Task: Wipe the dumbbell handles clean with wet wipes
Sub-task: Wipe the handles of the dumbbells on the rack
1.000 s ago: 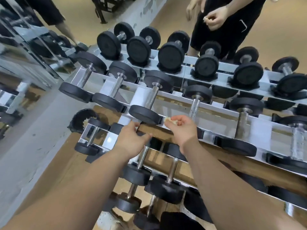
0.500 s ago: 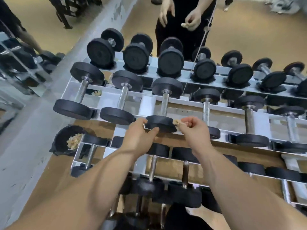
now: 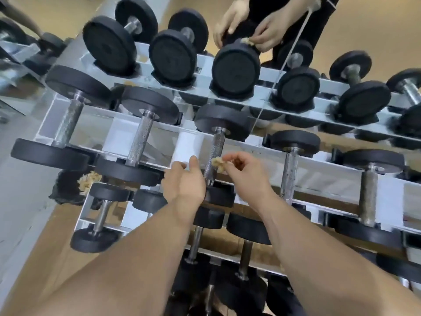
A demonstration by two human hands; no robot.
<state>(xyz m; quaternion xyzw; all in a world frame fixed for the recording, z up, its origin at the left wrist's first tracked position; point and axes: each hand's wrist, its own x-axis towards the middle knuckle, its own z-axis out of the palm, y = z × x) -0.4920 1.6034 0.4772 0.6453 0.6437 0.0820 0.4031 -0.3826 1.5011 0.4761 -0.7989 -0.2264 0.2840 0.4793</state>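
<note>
At the middle tier of the rack (image 3: 189,142), about a third of the way in from its left end, the person's right hand (image 3: 246,172) pinches a crumpled, yellowish wet wipe (image 3: 217,161) between thumb and fingertips. It holds the wipe just beside the lower part of a knurled steel handle (image 3: 216,145). Whether the wipe touches the metal I cannot tell. That handle belongs to the third dumbbell (image 3: 222,122) from the left end of this tier, lying front to back across the rails. The left hand (image 3: 184,181) sits on the other side of the same handle, over the dumbbell's near head, back of the hand up, thumb and forefinger apart with nothing seen in them. Whether its hidden fingers rest on the head below I cannot tell. Two larger dumbbells lie left of it on the tier and more to the right. At the far edge of the rack, a second person's hands (image 3: 271,35) are on a top-tier dumbbell (image 3: 235,69), one holding another wipe (image 3: 247,41). On the floor by the rack's left end, a black bag (image 3: 66,190) holds a wad of used wipes (image 3: 88,180).
</note>
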